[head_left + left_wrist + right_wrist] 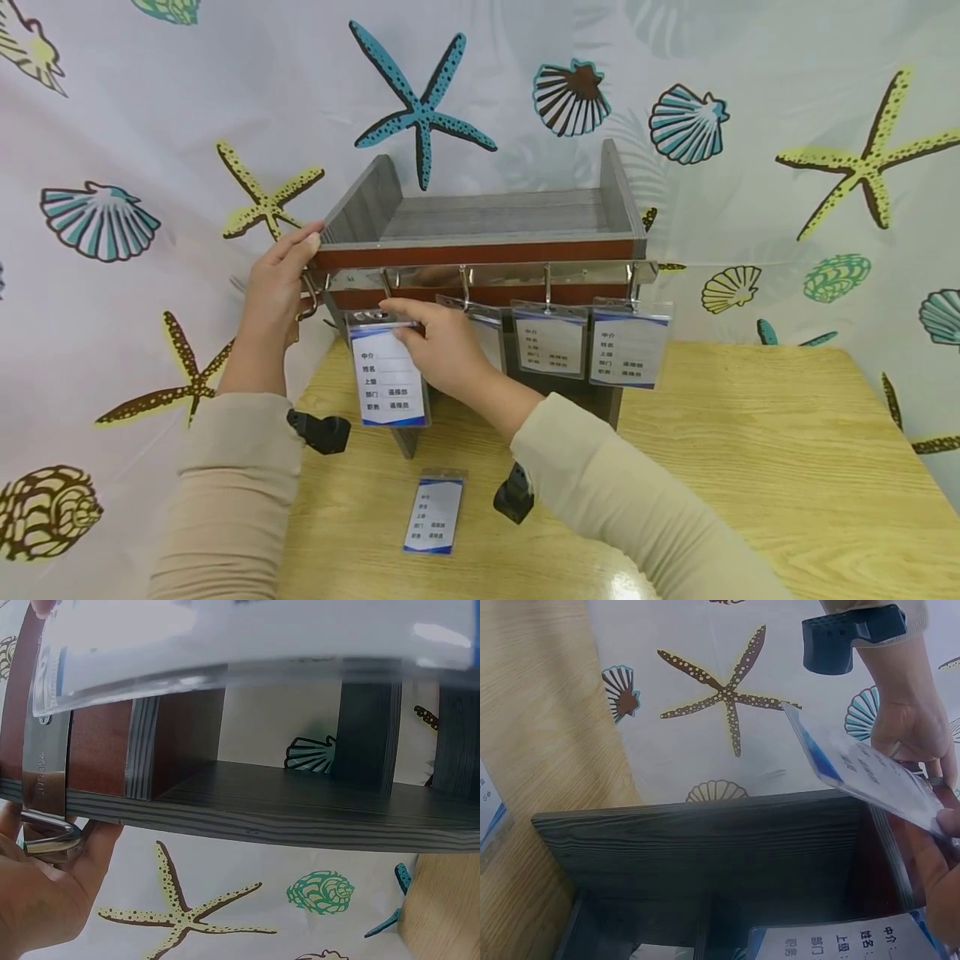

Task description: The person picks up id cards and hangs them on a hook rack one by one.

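My right hand pinches the top edge of a clear-sleeved badge just under the second hook from the left. Whether that hook passes through its slot I cannot tell. My left hand grips the left front corner of a grey wooden shelf, beside the leftmost hook of the metal rail. Three similar badges hang from the hooks to the right: one partly behind my right hand, a middle badge and a rightmost badge.
Another badge lies flat on the wooden table, in front of the shelf. A patterned cloth with starfish and shells hangs behind and to the left. Below the rail the shelf has dark compartments. Each wrist carries a black camera mount.
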A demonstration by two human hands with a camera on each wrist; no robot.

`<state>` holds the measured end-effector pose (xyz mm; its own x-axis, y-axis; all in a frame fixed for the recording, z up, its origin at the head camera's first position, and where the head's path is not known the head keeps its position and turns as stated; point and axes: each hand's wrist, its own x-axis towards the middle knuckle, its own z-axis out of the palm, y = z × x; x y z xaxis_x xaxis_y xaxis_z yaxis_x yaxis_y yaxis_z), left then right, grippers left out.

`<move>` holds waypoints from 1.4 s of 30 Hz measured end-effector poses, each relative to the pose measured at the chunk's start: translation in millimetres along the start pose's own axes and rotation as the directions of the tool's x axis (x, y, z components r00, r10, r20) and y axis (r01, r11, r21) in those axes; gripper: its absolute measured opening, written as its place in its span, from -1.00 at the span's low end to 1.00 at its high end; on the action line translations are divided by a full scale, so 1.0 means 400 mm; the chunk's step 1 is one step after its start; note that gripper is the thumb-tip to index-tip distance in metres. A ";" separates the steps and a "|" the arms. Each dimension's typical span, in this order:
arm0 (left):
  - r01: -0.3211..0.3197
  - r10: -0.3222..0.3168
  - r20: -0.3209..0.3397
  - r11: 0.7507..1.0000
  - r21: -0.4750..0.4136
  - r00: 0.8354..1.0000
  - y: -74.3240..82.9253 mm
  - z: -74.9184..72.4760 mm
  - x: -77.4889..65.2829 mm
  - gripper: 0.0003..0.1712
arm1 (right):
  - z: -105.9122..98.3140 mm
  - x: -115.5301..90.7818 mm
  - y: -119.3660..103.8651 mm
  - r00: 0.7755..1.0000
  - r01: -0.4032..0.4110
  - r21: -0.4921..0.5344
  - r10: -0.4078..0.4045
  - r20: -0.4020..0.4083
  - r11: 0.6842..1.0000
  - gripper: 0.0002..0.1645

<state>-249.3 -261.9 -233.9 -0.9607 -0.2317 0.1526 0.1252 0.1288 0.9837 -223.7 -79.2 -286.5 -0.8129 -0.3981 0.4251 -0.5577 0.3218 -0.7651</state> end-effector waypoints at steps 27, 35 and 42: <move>-0.006 0.007 0.004 0.999 -0.033 1.000 0.000 0.003 0.003 -0.50 | 0.005 0.009 -0.029 1.000 -0.015 -0.123 0.016 0.008 0.992 -0.60; -0.008 0.008 0.002 0.999 -0.046 1.000 -0.004 0.002 0.001 -0.48 | 0.014 0.000 -0.010 0.995 0.084 -0.175 -0.090 -0.030 0.981 -0.61; -0.006 0.007 0.003 1.000 -0.028 1.000 -0.002 0.000 0.001 -0.48 | 0.013 0.001 -0.004 0.988 0.139 -0.217 -0.151 -0.037 0.966 -0.62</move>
<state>-249.8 -262.1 -234.7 -0.9605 -0.2285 0.1588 0.1382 0.1034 0.9850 -222.4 -84.3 -287.6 -0.7253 -0.4100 0.5530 -0.6884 0.4417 -0.5753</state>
